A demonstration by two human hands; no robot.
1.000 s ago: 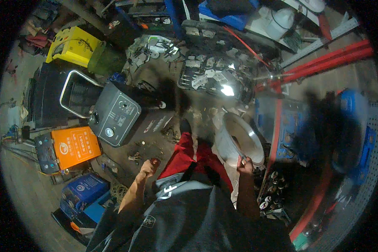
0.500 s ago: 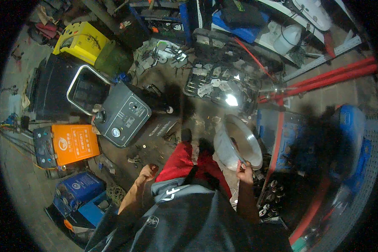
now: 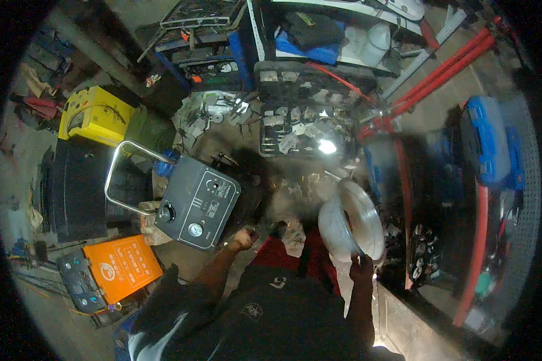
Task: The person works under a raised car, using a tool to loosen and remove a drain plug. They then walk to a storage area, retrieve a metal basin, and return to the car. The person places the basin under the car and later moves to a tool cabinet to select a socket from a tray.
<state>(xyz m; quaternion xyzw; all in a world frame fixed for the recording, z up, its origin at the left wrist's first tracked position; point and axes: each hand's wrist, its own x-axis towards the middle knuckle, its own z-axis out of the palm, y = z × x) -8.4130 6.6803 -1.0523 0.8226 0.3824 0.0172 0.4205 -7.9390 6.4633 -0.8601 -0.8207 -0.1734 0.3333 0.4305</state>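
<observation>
My right hand (image 3: 360,268) grips the near rim of a large silvery metal basin (image 3: 333,231). The basin is tipped on its side, its hollow turned to the right, and hangs beside my right leg. My left hand (image 3: 242,239) is out in front of my body with fingers curled, and I see nothing in it. Nearest to it stands a dark grey machine (image 3: 202,201) with a sloping control panel, a round gauge, a black knob and a bent chrome handle.
An orange machine (image 3: 123,269) and a yellow one (image 3: 96,114) stand to the left. An opened black tool case (image 3: 270,147) with metal parts lies ahead. Red bars (image 3: 430,78) cross at the right, near a blue plastic case (image 3: 486,138). Behind is a blue-framed trolley (image 3: 239,60).
My view has shifted forward, and the grey machine now sits closer to my body. My left arm has swung forward beside it. The basin stays in my right hand.
</observation>
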